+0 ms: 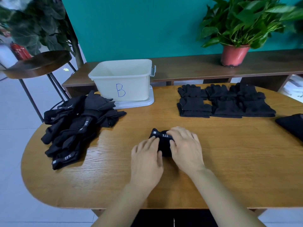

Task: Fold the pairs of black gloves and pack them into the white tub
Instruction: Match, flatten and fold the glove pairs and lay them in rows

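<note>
Head view of the folding station. A compact folded bundle of black fabric gloves [164, 142], with a white "5.11" label facing up, lies on the oval light-wood table [213, 161] near its front centre, between the two hands. The left hand [146, 158] lies with its fingers extended and relaxed, the fingertips pressing on the bundle's left side without closing round it. The right hand [186, 149] arches over the bundle's right side, with the fingers curled onto its top and the thumb against its flank, grasping it.

The rectangular white plastic tub [131, 86], marked with a blue hand-drawn "B", stands at the table's far edge on a flat white lid [139, 102], well apart from the bundle; its interior is not visible from this angle.

A loose heap of unfolded black gloves with grey labelled cuffs [75, 128] occupies the table's left side, just beside the tub. Neat stacks of black knitted gloves [226, 104] lie in rows at the far right. A dark flat item [293, 125] is cut off at the right edge.

Behind the table, a leafy green plant in a terracotta pot [234, 54] stands on a long brown wooden bench [188, 68].
</note>
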The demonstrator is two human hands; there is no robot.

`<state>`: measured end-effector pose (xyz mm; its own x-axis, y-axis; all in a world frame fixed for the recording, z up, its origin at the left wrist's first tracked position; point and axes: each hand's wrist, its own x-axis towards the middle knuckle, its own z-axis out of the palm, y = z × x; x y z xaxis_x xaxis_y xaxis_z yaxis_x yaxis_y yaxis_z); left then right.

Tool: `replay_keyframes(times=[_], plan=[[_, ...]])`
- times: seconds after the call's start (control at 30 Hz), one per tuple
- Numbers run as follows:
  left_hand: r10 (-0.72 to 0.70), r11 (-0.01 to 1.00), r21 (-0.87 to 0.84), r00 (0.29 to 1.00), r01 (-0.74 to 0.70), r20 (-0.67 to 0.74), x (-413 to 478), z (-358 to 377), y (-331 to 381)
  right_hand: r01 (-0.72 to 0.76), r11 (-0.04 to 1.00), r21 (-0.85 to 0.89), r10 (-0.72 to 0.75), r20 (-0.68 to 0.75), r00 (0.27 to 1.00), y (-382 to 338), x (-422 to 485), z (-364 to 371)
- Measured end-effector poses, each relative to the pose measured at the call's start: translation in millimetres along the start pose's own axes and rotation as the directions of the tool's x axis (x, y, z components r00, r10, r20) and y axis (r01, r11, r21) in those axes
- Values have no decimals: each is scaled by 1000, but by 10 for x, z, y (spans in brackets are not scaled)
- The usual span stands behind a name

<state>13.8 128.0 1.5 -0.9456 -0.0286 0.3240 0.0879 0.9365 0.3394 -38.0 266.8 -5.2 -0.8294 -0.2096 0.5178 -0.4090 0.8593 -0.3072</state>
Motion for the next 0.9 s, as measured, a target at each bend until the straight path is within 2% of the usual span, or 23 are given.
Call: replay_keyframes(times=[0.07, 0.13, 0.23, 0.43, 0.5, 0.57, 0.7, 0.8, 0.9], plan=[[-9, 1000, 29, 991, 5, 132, -95, -1, 70, 82, 996, -20, -77, 202, 976, 21, -23, 36], [-55, 996, 85, 973, 37, 224, -207, 29, 100, 113, 993, -35, -98, 293, 951, 46, -111, 65], [-62, 980, 196, 984, 28, 170, -345, 96, 66, 145, 988, -46, -129, 258, 958, 84, -264, 51], [-40, 975, 221, 983, 1, 177, -513, 251, -2, 136, 984, -113, -110, 207, 972, 31, -504, -28], [-29, 987, 163, 974, -9, 226, -467, 201, 41, 97, 988, -117, -74, 185, 980, 35, -576, -24], [26, 998, 48, 961, -41, 274, -376, 190, 27, 68, 990, -127, -48, 157, 986, 59, -618, -28], [213, 974, 1, 926, -225, 312, -215, 210, -47, -6, 983, -186, 24, 92, 995, 113, -681, -85], [340, 935, -40, 858, -352, 385, -56, 271, 44, -96, 969, -229, 105, 29, 994, 231, -750, -131], [406, 902, -57, 795, -428, 452, 132, 423, 244, -198, 942, -272, 194, -40, 980, 446, -814, -204]])
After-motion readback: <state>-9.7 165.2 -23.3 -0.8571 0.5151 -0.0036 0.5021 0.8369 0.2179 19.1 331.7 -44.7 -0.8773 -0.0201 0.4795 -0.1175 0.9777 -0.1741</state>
